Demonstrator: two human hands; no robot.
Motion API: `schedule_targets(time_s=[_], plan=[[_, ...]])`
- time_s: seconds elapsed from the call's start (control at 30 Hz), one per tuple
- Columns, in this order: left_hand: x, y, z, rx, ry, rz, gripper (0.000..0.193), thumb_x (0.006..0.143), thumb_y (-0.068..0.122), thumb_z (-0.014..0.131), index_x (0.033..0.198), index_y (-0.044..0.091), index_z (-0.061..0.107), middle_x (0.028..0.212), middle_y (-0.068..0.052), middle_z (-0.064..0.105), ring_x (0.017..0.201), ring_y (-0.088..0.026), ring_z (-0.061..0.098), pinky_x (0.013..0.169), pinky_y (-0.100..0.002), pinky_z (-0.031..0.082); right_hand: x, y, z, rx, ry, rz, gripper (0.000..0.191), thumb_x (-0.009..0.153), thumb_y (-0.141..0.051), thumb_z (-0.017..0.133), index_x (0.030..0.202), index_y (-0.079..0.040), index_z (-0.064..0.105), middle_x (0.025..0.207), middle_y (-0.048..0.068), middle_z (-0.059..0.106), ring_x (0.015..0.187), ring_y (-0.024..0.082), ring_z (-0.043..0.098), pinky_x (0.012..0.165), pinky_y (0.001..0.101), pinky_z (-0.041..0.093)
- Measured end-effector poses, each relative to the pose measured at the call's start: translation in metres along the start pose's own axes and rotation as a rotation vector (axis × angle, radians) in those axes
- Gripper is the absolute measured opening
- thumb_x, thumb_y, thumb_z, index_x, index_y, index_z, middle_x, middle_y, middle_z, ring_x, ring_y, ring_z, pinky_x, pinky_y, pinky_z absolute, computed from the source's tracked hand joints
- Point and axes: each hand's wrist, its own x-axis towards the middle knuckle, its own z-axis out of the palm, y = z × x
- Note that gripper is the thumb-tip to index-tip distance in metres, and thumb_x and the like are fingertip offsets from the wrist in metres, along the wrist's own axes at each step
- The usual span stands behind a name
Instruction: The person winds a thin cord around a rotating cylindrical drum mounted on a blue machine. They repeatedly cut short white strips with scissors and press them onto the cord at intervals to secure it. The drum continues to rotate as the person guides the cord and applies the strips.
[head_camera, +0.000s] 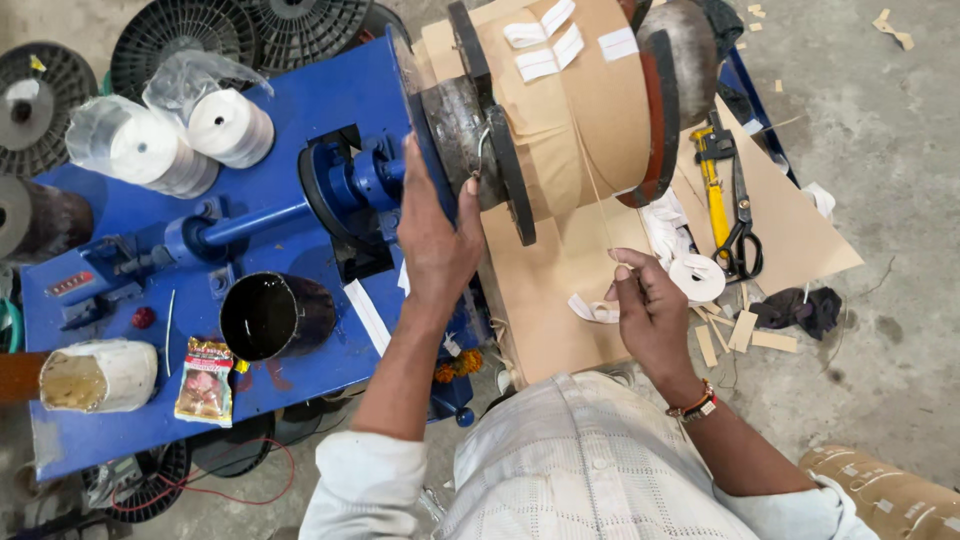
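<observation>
Left hand (437, 235) lying flat, fingers spread, against black flange (510, 170) of paper-wrapped coil (590, 110). Right hand (645, 305) pinching thin strand running up to coil, white tape strip (592, 310) dangling beside. Wrapping apparently well along: brown paper on, tape patches (545, 45) stuck; strand not yet secured. Lying near: scissors (742, 225), tape roll (697, 276), black cup (265, 315) on blue bench (130, 420). Nothing obstructing.

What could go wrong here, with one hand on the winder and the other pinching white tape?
The left hand rests on the black flange of the paper-wrapped coil; if it turns, fingers could get caught. The thin white tape strip pinched by the right hand may twist or tear. Black-handled scissors lie open nearby.
</observation>
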Motion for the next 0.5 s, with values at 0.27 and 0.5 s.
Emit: schedule_targets(time_s=[0.27,0.5], plan=[[0.007,-0.035,0.011,0.008,-0.088,-0.02,0.06,0.1,-0.003,0.06,0.155,-0.007,0.036,0.141,-0.031,0.059,0.119,-0.043,0.069,0.095,-0.041,0.059,-0.002,0.004,0.01,0.024,-0.013,-0.028,0.024,0.109,-0.013,0.055,0.126,-0.003,0.069,0.065,-0.002,0.051,0.059,0.003,0.047,0.055,0.0237,0.042],[0.063,-0.101,0.032,0.001,-0.217,-0.127,0.054,0.088,0.006,0.068,0.14,-0.002,0.058,0.112,-0.023,0.075,0.092,-0.038,0.076,0.087,-0.045,0.059,-0.005,0.012,0.011,0.018,-0.018,-0.006,0.025,0.109,-0.013,0.055,0.127,-0.004,0.069,0.063,-0.004,0.047,0.058,0.003,0.043,0.054,0.0234,0.04]])
